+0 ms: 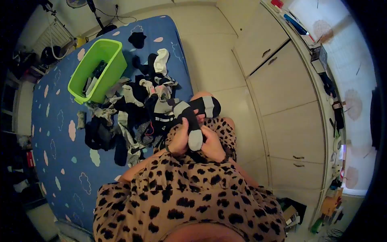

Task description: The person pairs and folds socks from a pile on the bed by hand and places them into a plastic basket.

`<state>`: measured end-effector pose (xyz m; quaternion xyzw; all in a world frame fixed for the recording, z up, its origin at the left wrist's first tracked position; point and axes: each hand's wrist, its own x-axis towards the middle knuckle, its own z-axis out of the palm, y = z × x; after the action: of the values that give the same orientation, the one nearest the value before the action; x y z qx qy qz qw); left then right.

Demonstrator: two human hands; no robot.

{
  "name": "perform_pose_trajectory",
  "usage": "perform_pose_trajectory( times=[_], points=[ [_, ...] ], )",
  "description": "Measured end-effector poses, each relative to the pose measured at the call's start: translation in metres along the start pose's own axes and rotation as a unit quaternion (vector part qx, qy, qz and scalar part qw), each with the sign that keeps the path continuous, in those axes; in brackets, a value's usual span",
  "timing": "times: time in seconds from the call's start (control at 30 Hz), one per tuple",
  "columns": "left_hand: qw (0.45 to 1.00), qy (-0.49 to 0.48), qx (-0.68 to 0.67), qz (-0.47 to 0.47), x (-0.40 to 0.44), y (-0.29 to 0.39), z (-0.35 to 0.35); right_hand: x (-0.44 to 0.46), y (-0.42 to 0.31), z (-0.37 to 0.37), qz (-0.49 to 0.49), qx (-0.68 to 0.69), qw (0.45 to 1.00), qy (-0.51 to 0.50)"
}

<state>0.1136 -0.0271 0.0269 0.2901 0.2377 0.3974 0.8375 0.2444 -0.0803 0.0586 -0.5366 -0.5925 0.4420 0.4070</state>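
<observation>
A dark sock with light grey bands (195, 139) lies between my two hands, over my lap. My left hand (179, 139) holds it from the left side, thumb on top. My right hand (212, 145) closes on its right edge. Another black and grey sock (209, 106) extends to the right just beyond my fingers, resting on my leg. To the left, a heap of loose socks (133, 99) in black, grey and white spreads over the blue bed. A green bin (115, 66) stands behind the heap, with a few dark and grey folded items inside.
The blue patterned bedsheet (60, 157) stretches left of me. One black sock (137, 40) lies apart near the bed's far end. Cabinets (286, 92) line the right side, with small items along their top. A fan (100, 22) stands beyond the bed.
</observation>
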Motion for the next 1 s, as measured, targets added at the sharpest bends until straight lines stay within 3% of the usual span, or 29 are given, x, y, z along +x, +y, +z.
perform_pose_trajectory(
  times=[0.07,0.13,0.2,0.3,0.33,0.43,0.5,0.53,0.57,0.6,0.63,0.73,0.8,0.9,1.0],
  points=[
    [1.0,-0.002,0.008,0.008,0.003,-0.011,-0.001,0.0,0.001,0.003,-0.014,0.028,0.999,0.022],
    [0.995,0.04,0.085,0.02,0.001,-0.001,0.011,0.0,-0.002,-0.001,0.094,0.093,0.991,0.03],
    [0.99,0.031,0.134,0.011,0.001,-0.001,0.009,-0.002,0.003,-0.002,0.082,0.081,0.993,0.026],
    [0.943,0.002,0.319,-0.095,-0.001,-0.004,-0.002,-0.004,0.002,-0.002,0.067,0.091,0.993,0.023],
    [0.942,0.001,0.321,-0.098,-0.002,-0.005,-0.004,-0.005,0.001,-0.001,0.062,0.111,0.992,0.025],
    [0.974,-0.03,0.212,-0.079,0.002,-0.007,-0.009,-0.005,0.007,-0.003,0.065,0.079,0.995,0.019],
    [0.915,0.12,0.377,0.076,0.004,-0.017,-0.024,-0.006,0.019,-0.005,0.072,0.068,0.993,0.066],
    [0.915,0.12,0.378,0.075,0.002,-0.015,-0.022,-0.008,0.031,-0.005,0.083,0.055,0.989,0.11],
    [0.939,0.126,0.308,0.088,-0.002,-0.011,-0.016,-0.013,0.065,-0.001,0.043,-0.071,0.984,0.155],
    [0.958,0.13,0.236,0.101,-0.006,-0.007,-0.011,-0.012,0.054,-0.002,0.044,-0.07,0.984,0.155],
    [0.94,0.127,0.311,0.063,-0.013,0.001,-0.011,-0.009,0.033,-0.006,0.036,-0.07,0.988,0.131],
    [0.944,0.053,0.326,-0.007,-0.023,-0.005,-0.013,-0.005,0.015,-0.006,0.011,-0.056,0.994,0.091],
    [0.953,0.075,0.292,-0.012,-0.024,-0.004,-0.012,-0.005,0.014,-0.005,-0.002,-0.043,0.996,0.077],
    [0.969,0.031,0.242,-0.035,-0.021,-0.004,-0.021,-0.007,0.013,-0.008,0.0,-0.046,0.997,0.054],
    [0.973,0.002,0.196,-0.12,-0.022,-0.009,-0.04,-0.011,0.009,-0.01,-0.014,-0.034,0.999,0.03]
  ],
)
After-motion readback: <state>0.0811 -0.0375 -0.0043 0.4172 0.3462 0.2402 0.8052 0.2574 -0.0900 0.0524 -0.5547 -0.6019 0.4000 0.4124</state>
